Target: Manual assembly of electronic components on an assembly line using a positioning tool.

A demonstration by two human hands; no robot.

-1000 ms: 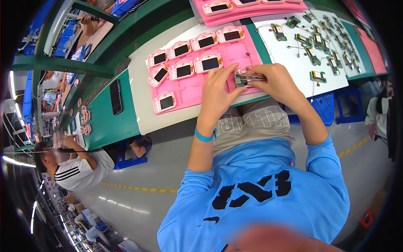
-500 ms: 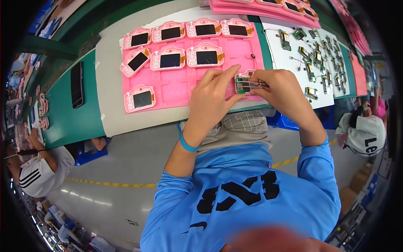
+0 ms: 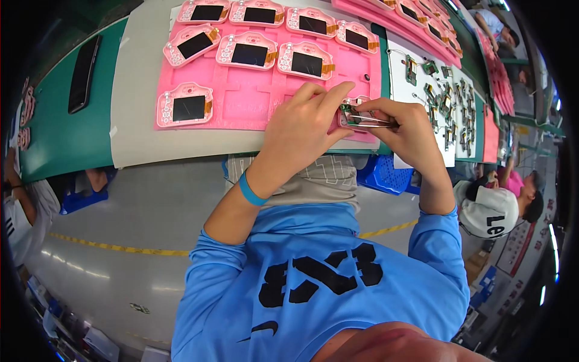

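Note:
My left hand [image 3: 297, 123] curls around the left side of a small pink camera-shaped casing [image 3: 360, 101], with the thumb at its near edge and the forefinger toward its far side. Inside the casing sits a green circuit board [image 3: 347, 112], partly covered by my fingers. Metal tweezers [image 3: 375, 122] are pinched in my right hand [image 3: 409, 128], their tips pointing left over the board. Whether the tips grip a part is too small to tell. The casing rests at the near right of a pink foam tray [image 3: 241, 104], where several more pink casings with black screens [image 3: 248, 54] lie.
Right of the tray, several green circuit boards with wires [image 3: 445, 102] lie on a white sheet [image 3: 405, 99]. Stacked pink trays [image 3: 386, 21] stand at the far side. A black phone [image 3: 84, 73] lies on the green mat at left. People sit on both sides, near blue stools [image 3: 386, 174].
The whole view has shifted and tilted with my head. Both hands stay at the same casing; the tweezers now lie flatter across it.

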